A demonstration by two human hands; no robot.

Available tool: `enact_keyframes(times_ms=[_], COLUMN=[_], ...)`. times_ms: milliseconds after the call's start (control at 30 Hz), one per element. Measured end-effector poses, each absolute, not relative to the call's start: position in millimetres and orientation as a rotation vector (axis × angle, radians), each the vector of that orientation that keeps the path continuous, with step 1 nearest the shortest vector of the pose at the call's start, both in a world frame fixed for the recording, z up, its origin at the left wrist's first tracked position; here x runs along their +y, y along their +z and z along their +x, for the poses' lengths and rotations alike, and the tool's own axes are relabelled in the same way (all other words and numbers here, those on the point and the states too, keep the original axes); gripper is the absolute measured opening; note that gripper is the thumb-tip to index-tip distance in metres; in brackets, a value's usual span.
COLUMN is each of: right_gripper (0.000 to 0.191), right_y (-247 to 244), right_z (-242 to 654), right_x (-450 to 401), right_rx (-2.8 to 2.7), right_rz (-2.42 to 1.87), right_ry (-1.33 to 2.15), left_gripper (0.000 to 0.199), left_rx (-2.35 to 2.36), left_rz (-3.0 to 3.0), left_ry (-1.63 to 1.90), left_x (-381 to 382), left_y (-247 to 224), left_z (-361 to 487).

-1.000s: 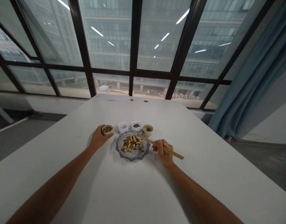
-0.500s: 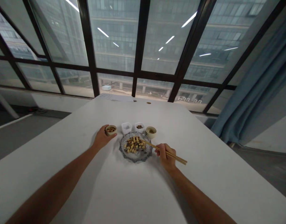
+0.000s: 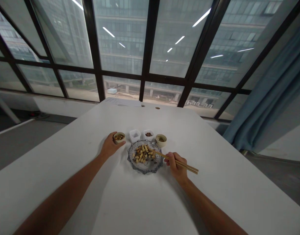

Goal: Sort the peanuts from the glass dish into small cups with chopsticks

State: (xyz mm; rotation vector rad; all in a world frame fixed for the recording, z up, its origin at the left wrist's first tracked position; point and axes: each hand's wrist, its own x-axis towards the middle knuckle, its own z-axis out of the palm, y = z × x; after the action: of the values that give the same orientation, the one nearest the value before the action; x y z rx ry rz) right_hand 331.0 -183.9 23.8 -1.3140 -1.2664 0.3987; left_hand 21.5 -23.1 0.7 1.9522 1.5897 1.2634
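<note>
My left hand (image 3: pixel 110 145) is closed around a small cup (image 3: pixel 119 137) that has brown and yellowish pieces in it. In my right hand (image 3: pixel 177 166) is a pair of chopsticks (image 3: pixel 185 165), their tips among the peanuts (image 3: pixel 142 153) in a scalloped glass dish (image 3: pixel 146 169). Several small dark pieces lie at the right of that heap. Whether the tips pinch a piece is too small to tell. Behind the dish stand a white bowl (image 3: pixel 134 136) with no visible contents, a second white bowl (image 3: pixel 148 134) holding dark bits, and another small cup (image 3: pixel 161 140) with something at its bottom.
The white table (image 3: pixel 130 202) reaches toward the windows. Papers (image 3: pixel 123 102) lie at its far edge, near a small round brown spot (image 3: pixel 157 108). A blue curtain (image 3: pixel 260 98) hangs at the right.
The whole view has shifted slightly, so the table things appear a little further right. Both hands keep their hold, and the chopstick tips stay over the peanuts.
</note>
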Motion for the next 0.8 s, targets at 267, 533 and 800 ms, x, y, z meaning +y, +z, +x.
enact_keyframes(times_ms=[267, 533, 800], right_gripper=[0.048, 0.053, 0.059], right_y=[38.2, 38.5, 36.9], right_z=[330.5, 325.8, 327.1], right_x=[-191.1, -192.7, -187.3], right_rx=[-1.328, -1.434, -1.038], right_rz=[-1.355, -1.366, -1.313], right_ry=[0.337, 0.253, 0.369], left_gripper=[0.070, 0.070, 0.070], left_rx=[1.594, 1.570, 1.575], left_rz=[1.936, 1.942, 1.934], left_ry=[1.245, 1.254, 1.249], left_x=[-21.9, -19.9, -19.1], left_y=[0.9, 0.7, -0.5], left_z=[22.3, 23.2, 23.8])
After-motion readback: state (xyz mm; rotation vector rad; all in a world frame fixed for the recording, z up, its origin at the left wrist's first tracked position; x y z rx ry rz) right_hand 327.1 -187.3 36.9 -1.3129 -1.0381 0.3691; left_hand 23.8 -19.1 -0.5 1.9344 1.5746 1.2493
